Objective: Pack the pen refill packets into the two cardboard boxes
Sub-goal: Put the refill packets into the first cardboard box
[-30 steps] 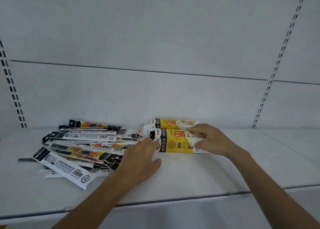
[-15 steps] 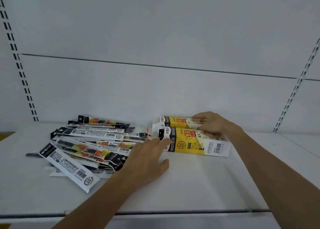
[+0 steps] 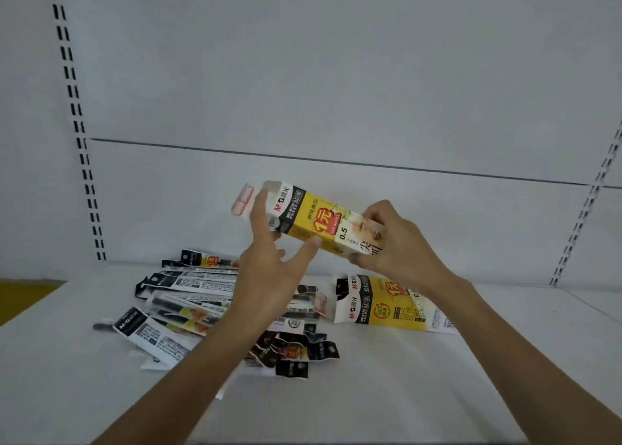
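Now cardboard box [image 3: 313,217] aloft in right hand [image 3: 402,244]

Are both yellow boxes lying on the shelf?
No, the right hand holds the upper box in the air; the lower box lies on the shelf.

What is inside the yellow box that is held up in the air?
The lifted box has its end flap open, but no contents show; its own walls hide the inside.

Glossy printed cardboard box [image 3: 313,221]; shiny plastic packets [image 3: 188,305]; matt white shelf [image 3: 404,377].
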A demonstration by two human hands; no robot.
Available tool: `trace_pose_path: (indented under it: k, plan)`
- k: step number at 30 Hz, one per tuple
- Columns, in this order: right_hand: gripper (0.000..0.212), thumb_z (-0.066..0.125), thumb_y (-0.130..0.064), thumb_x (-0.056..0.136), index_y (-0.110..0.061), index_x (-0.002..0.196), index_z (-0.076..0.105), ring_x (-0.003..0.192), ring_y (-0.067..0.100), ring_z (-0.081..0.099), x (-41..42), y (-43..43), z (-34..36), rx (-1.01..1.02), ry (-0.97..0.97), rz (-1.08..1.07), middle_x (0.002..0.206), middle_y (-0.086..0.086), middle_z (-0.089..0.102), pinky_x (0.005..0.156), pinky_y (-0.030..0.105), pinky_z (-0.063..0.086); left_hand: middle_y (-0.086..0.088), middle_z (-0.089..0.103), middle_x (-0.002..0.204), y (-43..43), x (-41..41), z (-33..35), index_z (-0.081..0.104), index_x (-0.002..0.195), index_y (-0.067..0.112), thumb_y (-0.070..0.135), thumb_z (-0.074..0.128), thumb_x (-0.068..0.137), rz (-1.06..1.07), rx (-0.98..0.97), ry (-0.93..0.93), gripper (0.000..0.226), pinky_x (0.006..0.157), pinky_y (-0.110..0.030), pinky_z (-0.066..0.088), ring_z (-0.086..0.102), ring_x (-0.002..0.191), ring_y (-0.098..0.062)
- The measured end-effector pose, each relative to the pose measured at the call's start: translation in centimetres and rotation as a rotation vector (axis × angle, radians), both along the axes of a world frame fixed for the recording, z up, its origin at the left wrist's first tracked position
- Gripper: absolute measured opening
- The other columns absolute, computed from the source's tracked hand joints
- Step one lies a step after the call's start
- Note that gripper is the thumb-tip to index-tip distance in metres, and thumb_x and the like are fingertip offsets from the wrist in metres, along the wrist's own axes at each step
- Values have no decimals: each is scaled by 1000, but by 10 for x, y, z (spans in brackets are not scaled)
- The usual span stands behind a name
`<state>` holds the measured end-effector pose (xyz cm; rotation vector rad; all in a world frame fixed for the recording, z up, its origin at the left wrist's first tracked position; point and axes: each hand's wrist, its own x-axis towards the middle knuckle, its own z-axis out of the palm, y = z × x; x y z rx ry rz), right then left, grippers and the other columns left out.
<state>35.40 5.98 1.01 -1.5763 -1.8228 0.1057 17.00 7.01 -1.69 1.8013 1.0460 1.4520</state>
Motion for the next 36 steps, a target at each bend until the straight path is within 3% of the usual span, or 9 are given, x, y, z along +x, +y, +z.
trace_pose_path:
  k: [4,8,12,18,21,24,28,32,36]
  plan:
    - [61,78,-35,71,-28,112,34,90,12,62,-65,0,-1,-21,-2,138,113,-4,57,69,37,57,12,50,110,5,-47,19,7,138,40,30,66,81,109,64,-97,82,74,-13,41,57,83,-2]
    - [78,68,-48,77,-50,138,19,116,6,46,-128,5,10,68,-79,329,130,-10,48,93,30,46,11,53,104,14,-109,31,17,127,38,19,73,74,192,171,-9,79,51,-5,43,57,76,5]
    - [72,62,-45,83,-52,139,19,134,5,25,-185,18,30,232,-131,439,148,-9,25,103,27,31,17,54,96,14,-166,37,13,114,44,17,77,69,217,218,199,83,59,-13,44,57,75,2]
    - [68,72,-42,75,-25,135,42,129,5,33,-240,38,27,239,-157,412,149,-10,22,100,39,42,11,57,98,22,-225,34,14,111,42,12,69,75,228,164,397,72,64,-24,51,61,73,-2]
    - [68,75,-36,75,-19,133,45,117,5,44,-256,45,11,188,-19,361,142,-4,38,97,30,45,13,54,101,26,-236,24,18,122,37,18,69,76,216,131,381,71,68,-22,49,59,77,0]
    - [64,73,-28,78,-18,135,46,100,0,51,-272,43,0,172,207,333,127,-5,55,84,9,43,10,52,113,32,-239,12,19,129,37,30,74,70,210,121,326,81,77,-25,51,59,89,-7]
    - [52,53,-15,90,-27,139,41,114,8,53,-290,35,-7,92,340,345,136,-9,50,82,2,39,-2,39,129,39,-245,7,28,134,19,50,70,59,372,233,363,92,87,-32,46,43,112,-13]
    - [59,38,5,88,-34,130,52,112,0,53,-288,37,-5,-15,480,453,134,-9,53,92,13,43,-3,44,124,42,-248,10,34,130,15,55,70,62,455,209,355,86,80,-28,41,48,107,-17]
    - [61,36,15,85,-29,119,60,112,4,58,-269,42,-2,-128,546,545,130,-11,57,97,31,48,-2,45,134,45,-244,11,15,142,25,45,68,71,403,184,292,90,89,-36,41,49,115,-20]
